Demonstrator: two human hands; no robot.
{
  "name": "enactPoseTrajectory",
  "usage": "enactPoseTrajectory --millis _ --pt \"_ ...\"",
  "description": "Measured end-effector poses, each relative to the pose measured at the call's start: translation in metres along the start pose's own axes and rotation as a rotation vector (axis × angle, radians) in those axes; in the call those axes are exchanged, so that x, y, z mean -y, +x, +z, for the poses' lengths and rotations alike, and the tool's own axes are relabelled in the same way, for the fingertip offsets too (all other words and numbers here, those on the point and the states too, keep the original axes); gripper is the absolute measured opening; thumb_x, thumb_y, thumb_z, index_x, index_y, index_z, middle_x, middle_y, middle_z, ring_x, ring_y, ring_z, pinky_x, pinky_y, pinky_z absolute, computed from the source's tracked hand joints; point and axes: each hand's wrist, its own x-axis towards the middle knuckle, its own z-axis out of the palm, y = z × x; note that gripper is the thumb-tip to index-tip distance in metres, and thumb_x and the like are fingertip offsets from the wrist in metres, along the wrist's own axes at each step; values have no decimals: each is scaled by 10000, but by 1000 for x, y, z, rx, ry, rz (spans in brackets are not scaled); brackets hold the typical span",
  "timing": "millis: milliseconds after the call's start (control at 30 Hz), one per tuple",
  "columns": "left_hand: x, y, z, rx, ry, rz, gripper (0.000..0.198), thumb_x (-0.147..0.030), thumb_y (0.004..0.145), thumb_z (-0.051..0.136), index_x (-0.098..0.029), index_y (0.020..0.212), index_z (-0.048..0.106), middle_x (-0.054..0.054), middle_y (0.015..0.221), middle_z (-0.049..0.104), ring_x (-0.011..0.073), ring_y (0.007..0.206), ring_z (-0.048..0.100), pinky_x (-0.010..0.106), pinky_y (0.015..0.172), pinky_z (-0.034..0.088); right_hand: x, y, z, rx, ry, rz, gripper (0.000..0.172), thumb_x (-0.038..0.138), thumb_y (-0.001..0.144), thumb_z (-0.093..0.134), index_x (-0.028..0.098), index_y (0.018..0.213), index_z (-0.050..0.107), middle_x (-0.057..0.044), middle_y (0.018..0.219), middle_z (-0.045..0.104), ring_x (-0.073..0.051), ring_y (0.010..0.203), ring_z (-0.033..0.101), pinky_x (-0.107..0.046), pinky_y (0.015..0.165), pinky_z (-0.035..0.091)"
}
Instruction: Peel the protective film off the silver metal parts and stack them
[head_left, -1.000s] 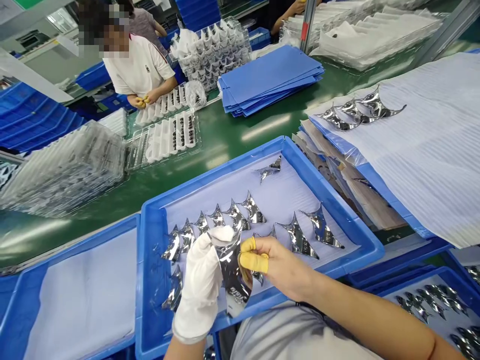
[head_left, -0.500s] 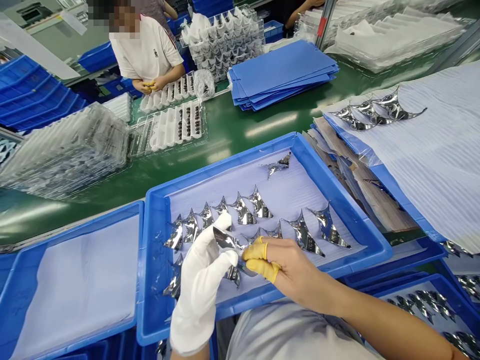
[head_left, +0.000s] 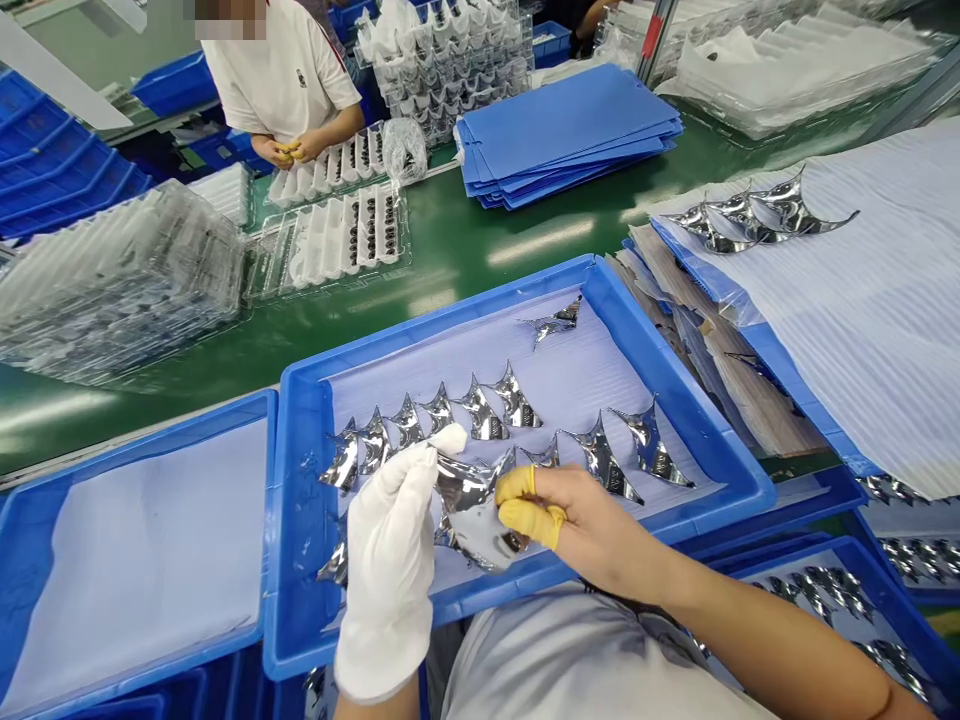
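Observation:
Both hands hold one shiny chrome-like curved part (head_left: 478,527) above a blue tray (head_left: 517,285). My left hand (head_left: 394,560), in a white glove, pinches its upper left tip between thumb and fingers. Yellow finger cots cover the thumb and forefinger of my right hand (head_left: 570,515), which are closed on the part's right edge. Under and around the hands, several similar pointed chrome parts (head_left: 480,410) lie in rows on the tray's white liner (head_left: 600,370). One more chrome part (head_left: 556,322) lies apart near the tray's far corner. My hands hide some of the nearer parts.
To the left is a blue tray (head_left: 271,480) with a white sheet (head_left: 165,540). Blue sheets (head_left: 562,130) are stacked on the green bench (head_left: 480,245). At right, chrome pieces (head_left: 769,215) lie on white lining. Across the bench, a person (head_left: 277,80) works beside clear trays (head_left: 349,235).
The held part has turned, so its broad mirror face now shows between my hands. My left fingers have closed onto its tip. The view has shifted slightly.

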Motion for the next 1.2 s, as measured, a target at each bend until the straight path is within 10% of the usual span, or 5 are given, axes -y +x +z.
enactPoseTrajectory --millis 333,533,733,1100,1200 --pt "3 6 -9 167 67 -138 409 -601 795 648 -295 1056 725 32 1172 714 279 1214 604 411 953 563 -4 6 0 -32 431 261 230 341 825 679 165 728 567 39 588 563 -91 511 538 -232 556 421" --pt "-7 2 4 438 10 -174 937 -280 636 868 -326 1464 434 63 1424 556 317 1174 623 391 907 582 -6 8 1 -65 496 246 245 351 819 702 160 737 571 48 603 560 -84 507 551 -226 544 439" --pt "2 3 6 218 -75 -88 503 -293 836 710 -255 1325 596 72 1307 645 255 1155 634 321 897 562 -11 9 4 -53 568 225 320 415 801 746 157 727 573 48 612 552 -82 514 538 -226 524 462" --pt "0 10 30 20 -153 -186 268 -384 722 789 -209 835 620 -16 738 655 127 616 622 262 608 538 -33 12 22 1 1071 433 332 351 743 818 138 729 563 50 605 514 -83 505 563 -218 529 476" --pt "0 10 31 5 -99 -158 282 -383 712 798 -212 873 641 2 832 682 152 756 658 276 728 565 -39 12 26 -9 1143 443 320 328 729 830 130 779 584 39 631 536 -90 547 578 -224 566 498"
